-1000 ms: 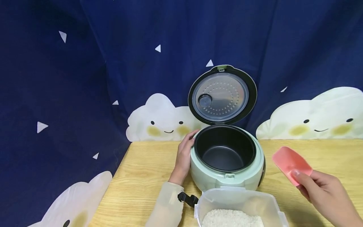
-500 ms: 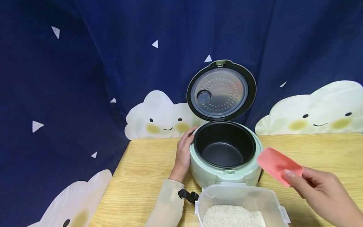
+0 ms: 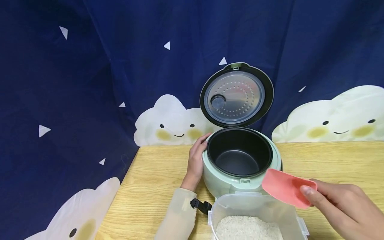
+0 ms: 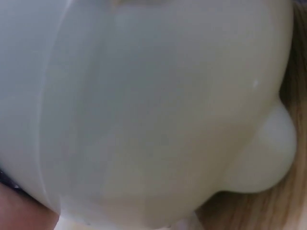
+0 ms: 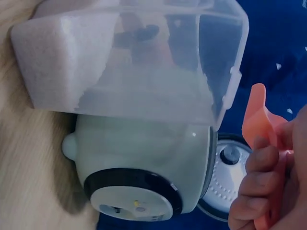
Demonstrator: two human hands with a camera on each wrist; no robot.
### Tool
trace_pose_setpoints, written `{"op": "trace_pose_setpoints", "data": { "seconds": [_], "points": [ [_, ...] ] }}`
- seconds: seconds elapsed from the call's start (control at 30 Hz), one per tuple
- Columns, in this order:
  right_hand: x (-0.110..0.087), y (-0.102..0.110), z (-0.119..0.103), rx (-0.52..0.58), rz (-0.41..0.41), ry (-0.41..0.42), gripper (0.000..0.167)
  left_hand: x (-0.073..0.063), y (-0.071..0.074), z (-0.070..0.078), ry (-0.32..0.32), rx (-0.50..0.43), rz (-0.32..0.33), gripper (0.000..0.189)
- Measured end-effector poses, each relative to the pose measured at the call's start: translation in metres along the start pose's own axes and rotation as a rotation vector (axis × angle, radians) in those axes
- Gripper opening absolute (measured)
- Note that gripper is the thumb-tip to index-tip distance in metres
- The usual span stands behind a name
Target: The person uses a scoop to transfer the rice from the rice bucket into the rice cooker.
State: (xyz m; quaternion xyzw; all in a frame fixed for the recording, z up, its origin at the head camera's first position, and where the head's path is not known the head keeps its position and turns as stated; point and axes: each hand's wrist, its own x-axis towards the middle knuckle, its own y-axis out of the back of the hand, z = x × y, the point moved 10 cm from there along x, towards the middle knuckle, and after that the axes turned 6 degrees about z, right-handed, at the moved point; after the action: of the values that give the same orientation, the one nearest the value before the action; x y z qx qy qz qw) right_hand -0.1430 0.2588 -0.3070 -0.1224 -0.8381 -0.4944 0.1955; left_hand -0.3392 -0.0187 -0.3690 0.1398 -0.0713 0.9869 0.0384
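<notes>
A pale green rice cooker stands with its lid raised, a bare black inner pot inside. My left hand rests along the cooker's left side, fingers relaxed against its wall; the left wrist view is mostly filled by the cooker. In my right hand I hold a pink scoop, thumb on top, and the right wrist view shows the fingers curled round its handle. The scoop overlaps the cooker's front right rim and the back right corner of a clear plastic container. White rice lies in that container.
The container sits directly in front of the cooker on a wooden table. A black wrist strap on my left arm lies close to the container's left edge. Behind the table hangs a dark blue curtain with cloud patterns.
My right hand has carried the scoop left and a little down, from beside the cooker to its front right rim. The left hand stays on the cooker, and the view has shifted slightly.
</notes>
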Motion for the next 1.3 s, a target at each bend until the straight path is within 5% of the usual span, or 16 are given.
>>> {"op": "trace_pose_setpoints", "data": {
  "seconds": [0.2,0.4,0.53,0.83,1.3],
  "points": [
    [0.0,-0.015,-0.012,-0.128,-0.121,0.046,0.01,0.002,0.0,-0.002,-0.005,-0.002,0.002,0.046],
    [-0.003,-0.021,-0.031,-0.205,-0.149,0.181,0.036,0.001,-0.001,-0.002,-0.007,0.002,0.006,0.046],
    [-0.003,-0.029,-0.036,-0.272,-0.23,0.22,0.037,0.002,-0.001,-0.003,-0.005,-0.004,0.001,0.046],
    [0.001,-0.043,-0.061,-0.234,-0.361,0.358,0.028,0.002,0.001,0.001,-0.025,0.0,0.021,0.046],
    [-0.001,-0.058,-0.065,-0.324,-0.482,0.403,0.02,0.004,0.0,0.003,-0.045,0.018,0.001,0.047]
  ]
}}
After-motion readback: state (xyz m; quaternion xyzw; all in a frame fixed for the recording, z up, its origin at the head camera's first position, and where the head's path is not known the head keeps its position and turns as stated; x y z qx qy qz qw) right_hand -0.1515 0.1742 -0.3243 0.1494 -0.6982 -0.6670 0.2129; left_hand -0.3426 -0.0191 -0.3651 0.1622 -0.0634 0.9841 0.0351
